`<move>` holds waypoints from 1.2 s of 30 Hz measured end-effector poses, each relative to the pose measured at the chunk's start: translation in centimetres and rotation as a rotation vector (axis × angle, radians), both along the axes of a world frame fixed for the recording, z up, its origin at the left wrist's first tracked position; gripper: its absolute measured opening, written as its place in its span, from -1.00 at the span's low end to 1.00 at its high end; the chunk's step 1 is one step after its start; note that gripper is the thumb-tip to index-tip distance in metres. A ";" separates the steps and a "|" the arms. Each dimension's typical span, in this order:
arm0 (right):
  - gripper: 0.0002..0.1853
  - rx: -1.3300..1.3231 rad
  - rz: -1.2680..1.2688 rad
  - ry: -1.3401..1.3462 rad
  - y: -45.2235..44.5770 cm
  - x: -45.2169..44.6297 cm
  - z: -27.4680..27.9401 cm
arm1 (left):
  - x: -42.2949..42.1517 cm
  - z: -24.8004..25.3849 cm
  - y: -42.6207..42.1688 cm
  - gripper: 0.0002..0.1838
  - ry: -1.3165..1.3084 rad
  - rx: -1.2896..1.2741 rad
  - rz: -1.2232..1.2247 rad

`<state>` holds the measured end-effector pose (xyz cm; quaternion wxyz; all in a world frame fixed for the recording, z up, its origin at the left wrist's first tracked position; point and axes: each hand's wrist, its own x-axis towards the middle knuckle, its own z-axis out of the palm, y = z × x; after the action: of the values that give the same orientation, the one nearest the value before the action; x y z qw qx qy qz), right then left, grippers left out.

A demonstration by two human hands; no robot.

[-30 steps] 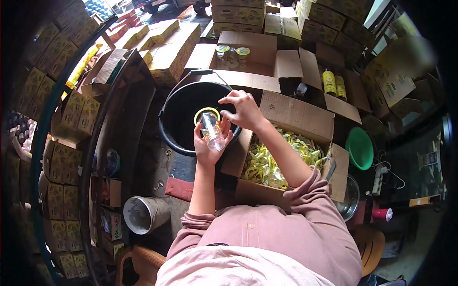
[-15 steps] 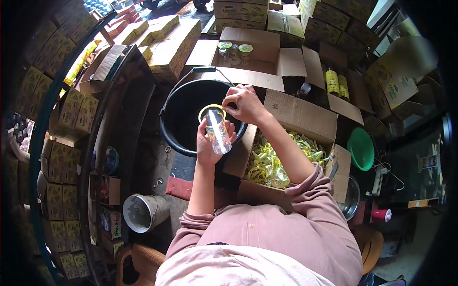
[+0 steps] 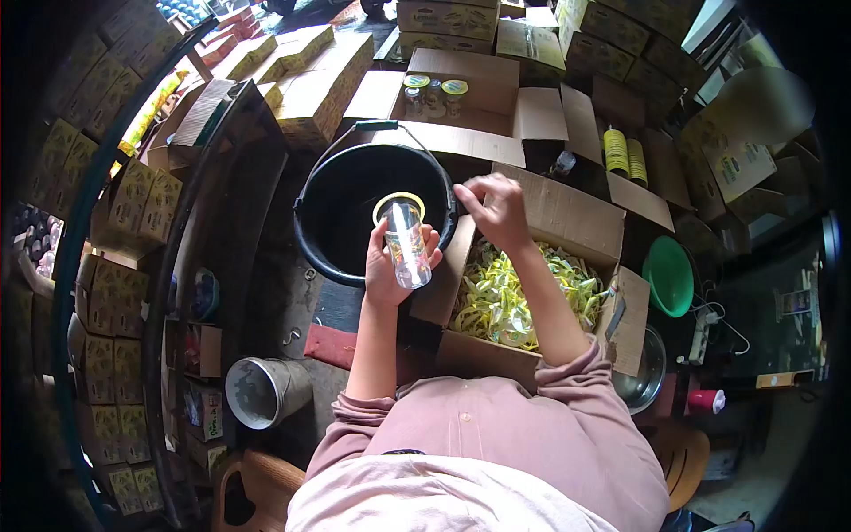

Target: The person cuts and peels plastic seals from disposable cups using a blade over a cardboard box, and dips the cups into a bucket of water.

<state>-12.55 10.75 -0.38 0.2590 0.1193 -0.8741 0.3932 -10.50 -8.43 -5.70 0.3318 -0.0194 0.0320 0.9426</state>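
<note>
My left hand (image 3: 387, 270) is wrapped round a clear plastic cup (image 3: 406, 248) with a yellow rim at its far end. The cup is tilted, its base towards me, above the near side of a black bucket (image 3: 306, 235). To the right of the bucket, my right hand (image 3: 498, 208) hangs apart from the cup with its fingers curled in. Whatever it may hold is hidden. Below the right forearm stands an open cardboard box (image 3: 554, 195) heaped with yellow and pale strips (image 3: 510, 297).
Several lidded cups (image 3: 452, 93) stand in an open carton (image 3: 474, 66) ahead. Stacks of yellow lids (image 3: 616, 151) sit in another carton to the right. A green basin (image 3: 668, 277) lies at the right, a grey pail (image 3: 266, 390) at the lower left.
My right hand has moved away from the cup's rim, to the right and slightly down. My left hand still holds the cup in nearly the same place.
</note>
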 end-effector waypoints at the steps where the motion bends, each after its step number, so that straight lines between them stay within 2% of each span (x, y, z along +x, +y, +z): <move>1: -0.86 0.083 -0.059 -0.092 1.3 1.3 -1.2 | 0.1 0.1 0.0 -0.44 0.002 -0.002 -0.007; 3: -0.72 0.374 -0.164 -0.368 3.6 5.8 -5.2 | 0.5 0.1 0.5 -0.45 0.027 -0.018 -0.020; 5: -0.63 0.604 -0.163 -0.503 4.7 9.1 -6.6 | 0.8 0.2 0.9 -0.45 0.066 -0.083 -0.004; 7: -0.61 0.599 -0.260 -0.465 5.2 11.6 -7.7 | 1.2 0.4 1.4 -0.46 0.118 -0.198 0.040; 8: -0.60 0.595 -0.308 -0.446 5.5 12.3 -8.1 | 1.4 0.4 1.6 -0.53 0.190 -0.287 0.055; 11: -0.50 0.392 -0.274 -0.461 6.4 12.9 -9.5 | 1.3 -0.9 3.0 -0.63 0.182 -0.347 0.210; 12: -0.47 0.449 -0.294 -0.465 5.9 13.2 -8.5 | 1.4 -0.4 3.3 -0.67 0.189 -0.356 0.268; 15: -0.45 -0.526 -0.027 -0.534 3.9 12.1 -7.5 | 1.5 -0.4 4.0 -0.64 0.261 -0.529 0.437; 16: -0.38 -0.693 0.077 -0.489 2.9 11.5 -7.7 | 1.7 -0.1 3.9 -0.61 0.252 -0.537 0.441; 19: -0.34 -0.949 0.259 -0.546 0.7 10.2 -6.4 | 2.4 0.7 4.0 -0.49 0.329 -0.564 0.465; 20: -0.36 -1.077 0.325 -0.575 0.5 9.5 -6.9 | 2.4 0.4 3.9 -0.51 0.339 -0.517 0.454; 22: -0.40 -1.009 0.376 -0.541 0.0 8.8 -5.9 | 2.4 -0.3 3.5 -0.54 0.358 -0.427 0.435; 23: -0.41 -0.975 0.400 -0.525 -0.2 8.4 -5.3 | 2.4 -0.7 3.1 -0.54 0.369 -0.395 0.323; 25: -0.56 -0.948 0.248 -0.268 -1.3 7.5 -3.4 | 3.1 -0.1 1.9 -0.53 0.383 -0.325 0.089; 27: -0.59 -0.344 0.050 -0.200 -0.9 7.2 -0.4 | 4.8 0.4 0.0 -0.41 0.649 -0.422 -0.264; 29: -0.59 -0.011 0.231 -0.050 -0.3 5.5 -0.5 | 6.0 2.2 -1.3 -0.19 0.967 -0.608 -0.512; 31: -0.59 -0.024 0.250 -0.013 -0.9 5.0 0.3 | 6.4 3.9 -2.6 -0.16 1.087 -0.572 -0.643; 33: -0.59 -0.009 0.248 0.094 -1.1 4.5 0.9 | 6.5 4.3 -4.1 -0.24 1.061 -0.507 -0.530; 34: -0.59 0.015 0.290 -0.071 -1.1 4.6 1.1 | 6.5 4.4 -5.1 -0.23 1.020 -0.499 -0.431; 35: -0.60 0.035 0.320 -0.119 -0.9 4.4 0.8 | 6.3 4.6 -5.8 -0.22 0.979 -0.487 -0.336; 36: -0.61 -0.017 0.274 -0.023 -1.1 4.4 0.8 | 6.0 4.7 -6.2 -0.22 0.947 -0.488 -0.153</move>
<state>-8.18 9.64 0.40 0.1936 0.2309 -0.8492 0.4337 -4.47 -14.61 -1.01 0.3347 0.3337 0.3976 0.7865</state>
